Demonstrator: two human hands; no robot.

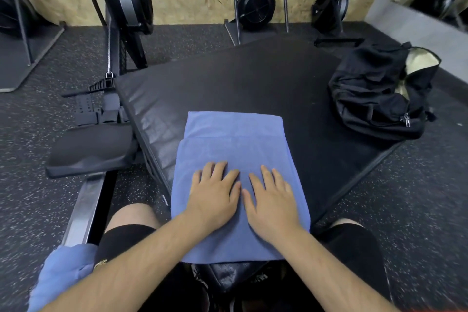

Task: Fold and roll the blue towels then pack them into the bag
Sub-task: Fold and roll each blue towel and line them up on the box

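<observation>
The left forearm (141, 256) and right forearm (329, 256) are bare and reach forward, drawing together toward the middle. The left hand (215, 200) lies palm down, its fingers straight and slightly spread. The right hand (274, 206) lies just beside it in the same way, flat and holding nothing. The thumbs point inward, tips close together, though contact is unclear.

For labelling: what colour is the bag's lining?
The bag lining is cream, seen in head view.
</observation>
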